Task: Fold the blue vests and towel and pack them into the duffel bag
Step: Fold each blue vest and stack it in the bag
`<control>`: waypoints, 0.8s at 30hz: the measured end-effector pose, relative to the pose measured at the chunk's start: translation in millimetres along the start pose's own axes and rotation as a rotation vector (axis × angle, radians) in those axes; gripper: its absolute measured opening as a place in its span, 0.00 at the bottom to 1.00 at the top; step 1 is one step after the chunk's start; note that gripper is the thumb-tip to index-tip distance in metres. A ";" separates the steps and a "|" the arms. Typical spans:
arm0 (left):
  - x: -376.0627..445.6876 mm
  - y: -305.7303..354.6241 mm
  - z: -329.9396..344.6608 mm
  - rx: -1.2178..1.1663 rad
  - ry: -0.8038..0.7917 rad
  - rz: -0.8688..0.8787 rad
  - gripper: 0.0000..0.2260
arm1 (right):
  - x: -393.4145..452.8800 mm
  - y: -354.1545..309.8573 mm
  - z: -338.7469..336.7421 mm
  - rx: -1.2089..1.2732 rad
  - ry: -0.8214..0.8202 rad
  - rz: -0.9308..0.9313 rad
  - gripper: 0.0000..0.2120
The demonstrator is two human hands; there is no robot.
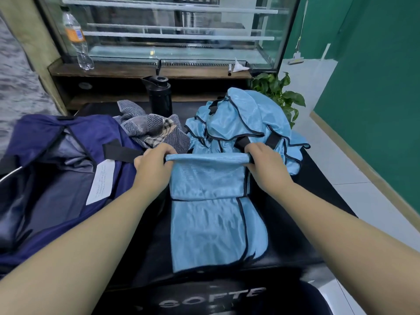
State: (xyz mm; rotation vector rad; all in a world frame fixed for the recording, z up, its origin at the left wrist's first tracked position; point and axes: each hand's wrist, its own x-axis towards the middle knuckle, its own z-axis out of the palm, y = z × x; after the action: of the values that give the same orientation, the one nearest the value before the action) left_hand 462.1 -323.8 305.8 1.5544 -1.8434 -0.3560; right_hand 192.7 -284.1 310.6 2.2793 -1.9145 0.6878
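A light blue vest [211, 214] with dark trim lies partly folded on the black table [302, 244] in front of me. My left hand [152, 164] grips its far folded edge at the left corner, and my right hand [266, 164] grips the right corner. Behind it sits a heap of more blue vests [241, 121]. A crumpled grey striped towel [152, 130] lies left of the heap. The navy duffel bag [52, 160] stands open at the left, showing its grey lining and a white label.
A black flask [159, 96] stands behind the towel. A clear plastic bottle [77, 39] sits on the wooden ledge of a glass display case [172, 30]. A potted plant [279, 92] is at the table's far right corner. White tiled floor and a green wall lie to the right.
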 end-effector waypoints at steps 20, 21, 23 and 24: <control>-146.3 -42.5 2.7 0.032 -0.394 0.393 0.22 | -154.5 7.5 13.7 0.063 -0.135 -0.282 0.16; -149.5 -44.4 4.1 0.037 -0.411 0.396 0.21 | -160.5 8.1 15.2 0.065 -0.146 -0.272 0.14; -155.1 -48.6 6.1 0.042 -0.456 0.395 0.19 | -168.9 9.5 18.8 0.082 -0.155 -0.240 0.11; -155.6 -50.2 6.4 0.043 -0.472 0.397 0.19 | -170.4 9.5 20.4 0.089 -0.148 -0.218 0.10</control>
State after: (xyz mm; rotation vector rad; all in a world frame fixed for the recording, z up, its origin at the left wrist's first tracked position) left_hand 502.9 -190.5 220.0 1.1509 -2.4787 -0.5296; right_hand 169.9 -137.5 223.9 2.6112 -1.6849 0.6042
